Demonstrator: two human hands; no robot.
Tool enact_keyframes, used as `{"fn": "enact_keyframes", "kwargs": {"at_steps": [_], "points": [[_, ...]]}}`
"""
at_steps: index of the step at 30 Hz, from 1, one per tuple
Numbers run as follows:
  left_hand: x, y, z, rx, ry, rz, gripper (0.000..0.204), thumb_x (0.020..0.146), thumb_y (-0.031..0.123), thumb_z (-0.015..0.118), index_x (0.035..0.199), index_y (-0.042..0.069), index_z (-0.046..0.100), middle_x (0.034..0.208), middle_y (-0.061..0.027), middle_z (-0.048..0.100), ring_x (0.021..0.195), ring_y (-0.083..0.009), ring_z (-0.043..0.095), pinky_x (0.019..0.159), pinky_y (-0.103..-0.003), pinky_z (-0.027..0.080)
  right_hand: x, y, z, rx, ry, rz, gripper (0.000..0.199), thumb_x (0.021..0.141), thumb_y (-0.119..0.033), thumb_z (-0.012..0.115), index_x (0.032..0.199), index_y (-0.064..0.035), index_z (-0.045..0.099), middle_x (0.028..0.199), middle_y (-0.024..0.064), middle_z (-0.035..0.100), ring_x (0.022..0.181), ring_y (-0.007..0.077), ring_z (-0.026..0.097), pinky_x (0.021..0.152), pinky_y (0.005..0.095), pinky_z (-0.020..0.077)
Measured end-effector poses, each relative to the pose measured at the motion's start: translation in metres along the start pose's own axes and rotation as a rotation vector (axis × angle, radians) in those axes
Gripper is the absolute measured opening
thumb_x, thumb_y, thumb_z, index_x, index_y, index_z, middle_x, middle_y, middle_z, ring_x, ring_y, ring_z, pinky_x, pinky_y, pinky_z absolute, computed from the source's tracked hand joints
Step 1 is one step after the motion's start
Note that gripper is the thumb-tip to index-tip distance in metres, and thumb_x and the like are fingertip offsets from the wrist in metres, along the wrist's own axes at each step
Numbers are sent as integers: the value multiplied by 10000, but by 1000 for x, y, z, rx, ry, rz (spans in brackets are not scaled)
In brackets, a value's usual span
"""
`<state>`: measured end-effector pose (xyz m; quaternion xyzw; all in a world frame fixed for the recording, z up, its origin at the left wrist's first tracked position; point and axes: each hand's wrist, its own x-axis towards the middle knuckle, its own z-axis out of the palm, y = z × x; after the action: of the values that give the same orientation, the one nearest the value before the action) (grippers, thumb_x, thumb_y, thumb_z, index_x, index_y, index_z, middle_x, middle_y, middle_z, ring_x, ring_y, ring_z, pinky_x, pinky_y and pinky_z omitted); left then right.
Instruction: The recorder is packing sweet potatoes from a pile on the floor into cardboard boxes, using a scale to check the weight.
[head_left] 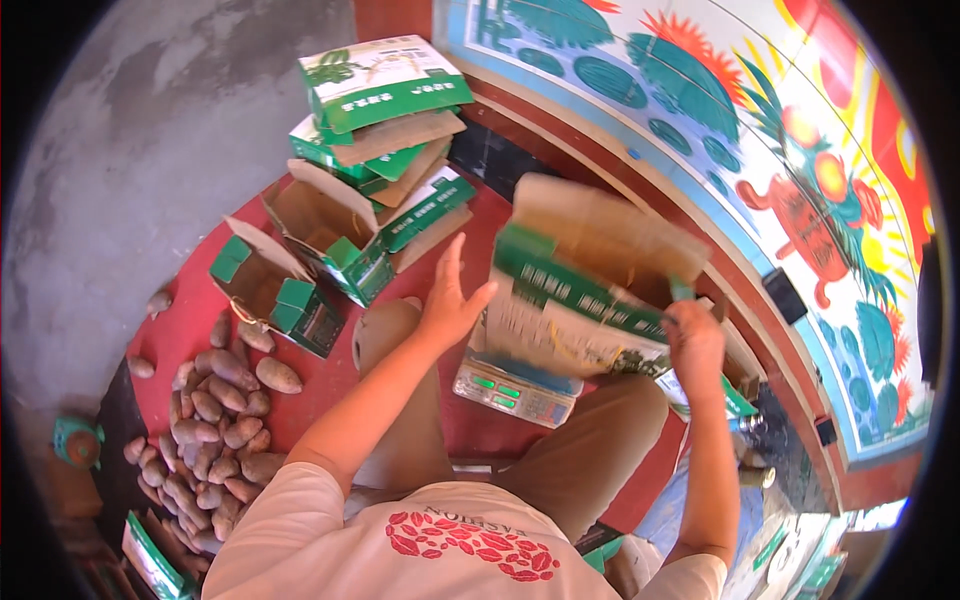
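Observation:
A green and white cardboard carton with its brown flap up stands tilted over a digital scale between my knees; whether it rests on the scale I cannot tell. At the carton's right end, my right hand is closed on its edge. My left hand is off to the carton's left side, fingers spread, holding nothing. The scale's green displays are lit. Part of the carton is blurred by motion.
Two open cartons stand left of my knees, beside a stack of folded cartons. A pile of sweet potatoes lies on the red surface at left. A painted wall rises along the right.

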<state>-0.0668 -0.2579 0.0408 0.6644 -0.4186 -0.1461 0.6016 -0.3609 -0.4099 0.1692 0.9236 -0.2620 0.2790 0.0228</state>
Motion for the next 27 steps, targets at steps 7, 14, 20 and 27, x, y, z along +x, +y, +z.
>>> {"fn": "enact_keyframes", "kwargs": {"at_steps": [7, 14, 20, 27], "points": [[-8, 0, -6, 255, -414, 61, 479, 785, 316, 735, 1168, 55, 615, 1212, -159, 585, 1170, -283, 541, 971, -385, 436, -27, -6, 55, -15, -79, -72, 124, 746, -33, 648, 770, -67, 532, 753, 95, 545, 756, 306, 539, 679, 416, 426], [-10, 10, 2, 619, -332, 314, 249, 681, 177, 774, 867, 80, 638, 930, -78, 661, 931, -282, 605, 838, -412, 445, -58, 3, 70, 38, -59, 10, 126, 748, -17, 642, 812, -54, 539, 796, 118, 539, 781, 336, 528, 691, 436, 421], [-13, 5, 11, 660, -192, 374, 211, 682, 42, 728, 835, 87, 590, 818, -68, 610, 860, -286, 582, 776, -411, 427, -82, 7, 71, 86, -44, 143, 162, 766, -26, 653, 902, -59, 572, 894, 116, 596, 888, 321, 565, 789, 412, 451], [-13, 3, 26, 585, -184, 329, 321, 684, 27, 728, 980, 68, 610, 1023, -128, 599, 988, -336, 561, 872, -424, 442, -165, 38, 13, -94, 36, 405, 238, 791, -59, 646, 1024, -42, 602, 1033, 157, 602, 966, 363, 567, 832, 440, 468]]}}
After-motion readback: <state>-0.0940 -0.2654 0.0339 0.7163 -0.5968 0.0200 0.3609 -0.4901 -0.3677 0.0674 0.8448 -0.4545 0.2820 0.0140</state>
